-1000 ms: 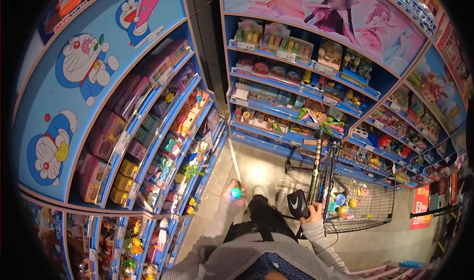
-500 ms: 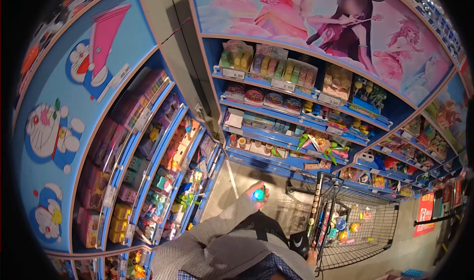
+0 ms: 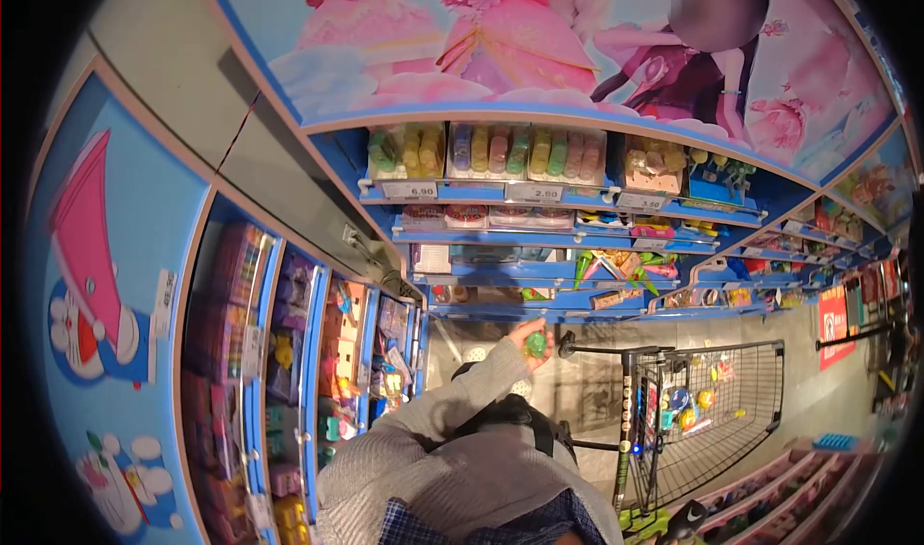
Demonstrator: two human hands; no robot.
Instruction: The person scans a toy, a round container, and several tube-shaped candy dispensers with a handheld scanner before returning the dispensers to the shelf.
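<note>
My left hand is stretched out over the floor, palm up, with a small green translucent ball resting in it and the fingers curled partly around the ball. The grey knitted sleeve runs back from the wrist to my body. To the right of the hand is a black wire shopping cart; inside it lie several small colourful items, among them a yellow-orange round one. No part of my right hand shows. Close to the cart's near end is a black item with a white swoosh.
Ahead, blue shelves hold boxed tubes, tins and toys with price tags. Another toy rack stands close on the left. At the lower right is a pink-edged display. Grey floor lies between shelves and cart.
The ball glowed blue-green before and now looks plain green. My left hand has moved right and slightly up in view. My right hand, earlier near the cart handle, has gone from sight.
</note>
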